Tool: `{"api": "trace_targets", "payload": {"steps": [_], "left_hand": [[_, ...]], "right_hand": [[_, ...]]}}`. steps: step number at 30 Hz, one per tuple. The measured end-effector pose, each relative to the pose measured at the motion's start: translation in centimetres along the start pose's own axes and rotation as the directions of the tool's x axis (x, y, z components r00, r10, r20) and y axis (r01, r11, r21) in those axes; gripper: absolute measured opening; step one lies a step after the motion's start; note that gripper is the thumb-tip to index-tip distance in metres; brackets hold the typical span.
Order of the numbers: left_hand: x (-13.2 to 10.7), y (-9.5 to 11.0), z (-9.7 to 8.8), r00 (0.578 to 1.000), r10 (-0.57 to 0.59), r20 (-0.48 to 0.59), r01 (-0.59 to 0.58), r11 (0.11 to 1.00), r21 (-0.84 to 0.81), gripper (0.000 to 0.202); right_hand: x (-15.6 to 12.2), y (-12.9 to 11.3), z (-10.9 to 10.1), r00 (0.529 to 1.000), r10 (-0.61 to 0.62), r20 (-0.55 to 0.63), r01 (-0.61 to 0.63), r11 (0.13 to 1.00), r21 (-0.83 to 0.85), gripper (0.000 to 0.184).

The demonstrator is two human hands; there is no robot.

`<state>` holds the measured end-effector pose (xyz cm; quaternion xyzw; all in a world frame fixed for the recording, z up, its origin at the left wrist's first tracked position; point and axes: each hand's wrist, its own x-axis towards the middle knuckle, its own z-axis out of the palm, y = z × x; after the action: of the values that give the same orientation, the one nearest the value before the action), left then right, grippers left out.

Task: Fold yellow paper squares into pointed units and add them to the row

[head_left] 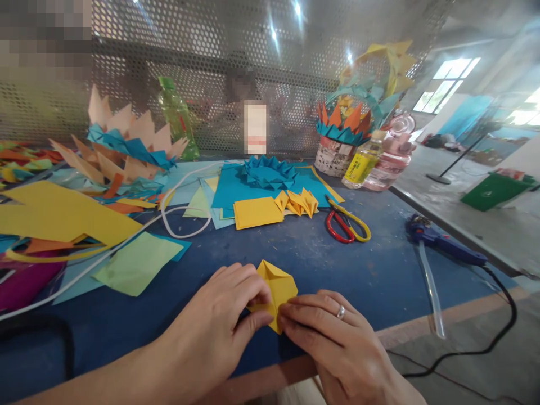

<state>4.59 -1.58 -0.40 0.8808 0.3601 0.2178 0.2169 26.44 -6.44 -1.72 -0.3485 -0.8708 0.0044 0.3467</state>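
Observation:
A small piece of yellow paper (276, 286), partly folded with creases through its middle, lies on the blue table near its front edge. My left hand (230, 306) has thumb and fingers closed on the paper's left side. From the right, my right hand (333, 326), with a ring on one finger, presses its fingers together on the paper's lower right edge. Behind it lie a stack of yellow paper rectangles (258, 213) and several folded yellow pieces (298, 203). Scissors (346, 226) with red and yellow handles rest to their right.
At right, a blue glue gun (447, 241) with a clear glue stick lies near the table edge, its black cord hanging over. Coloured paper sheets (67, 216) and a white cable (165, 216) cover the left. Bottles (363, 162) and folded paper crowns (270, 173) stand behind.

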Motion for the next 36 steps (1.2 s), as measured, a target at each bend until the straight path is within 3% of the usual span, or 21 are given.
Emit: {"api": "trace_targets", "payload": {"steps": [6, 10, 16, 27, 36], "left_hand": [[0.3, 0.0, 0.0, 1.000, -0.012, -0.004, 0.012, 1.000, -0.005, 0.017], [0.4, 0.0, 0.2, 1.000, -0.003, -0.023, 0.004, 1.000, 0.014, 0.018], [0.4, 0.2, 0.2, 1.000, -0.009, -0.024, 0.009, 0.999, 0.040, 0.018], [0.3, 0.4, 0.3, 1.000, -0.013, -0.024, 0.015, 0.996, 0.089, 0.019], [0.2, -0.1, 0.7, 0.999, -0.038, -0.018, 0.039, 0.998, 0.055, 0.019]], "right_hand": [[-1.1, 0.6, 2.0, 0.986, -0.047, -0.160, 0.047, 0.999, -0.001, 0.030], [-1.2, 0.6, 2.1, 0.986, -0.070, -0.151, 0.065, 0.997, -0.040, 0.031], [-0.2, 0.1, 0.4, 0.993, -0.116, 0.003, 0.116, 0.987, -0.112, 0.029], [-0.4, 0.1, 0.5, 0.994, -0.108, 0.003, 0.107, 0.989, -0.098, 0.029], [-0.4, -0.1, 0.7, 0.992, -0.108, -0.065, 0.101, 0.989, -0.110, 0.033]]}}
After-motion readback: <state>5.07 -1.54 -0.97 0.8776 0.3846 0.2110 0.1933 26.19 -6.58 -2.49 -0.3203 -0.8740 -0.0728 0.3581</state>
